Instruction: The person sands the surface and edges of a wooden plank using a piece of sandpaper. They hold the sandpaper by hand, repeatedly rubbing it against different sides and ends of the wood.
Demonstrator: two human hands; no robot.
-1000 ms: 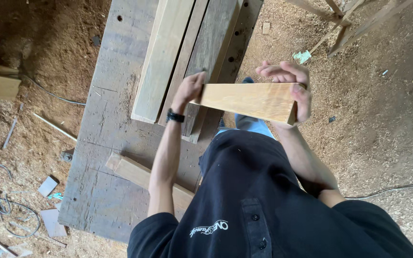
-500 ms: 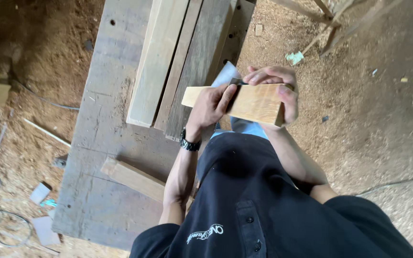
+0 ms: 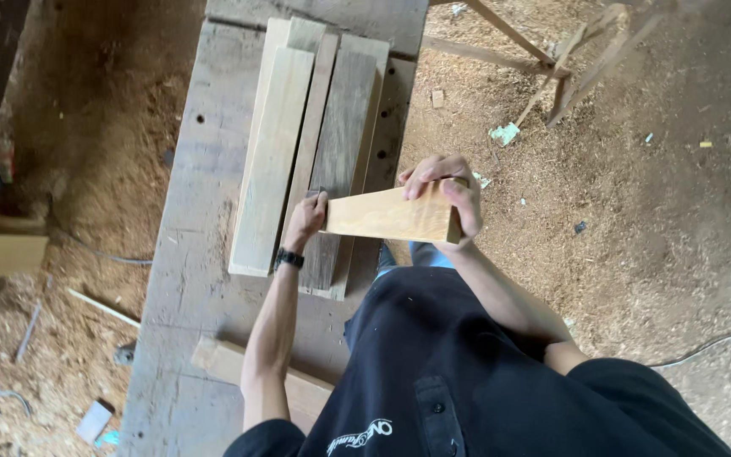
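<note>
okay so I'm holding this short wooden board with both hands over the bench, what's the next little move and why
Probably lower the short board onto the stacked planks just below it. Your left hand pinches one end and your right hand wraps the other, so it hangs level in the air over the workbench edge, unsupported.

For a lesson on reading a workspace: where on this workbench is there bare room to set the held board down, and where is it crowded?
Bare bench top lies left of the stacked planks, running down to the loose board near the person. It is crowded in the middle-right, where the planks reach the bench edge and the left hand and right hand hold the wooden board.
</note>
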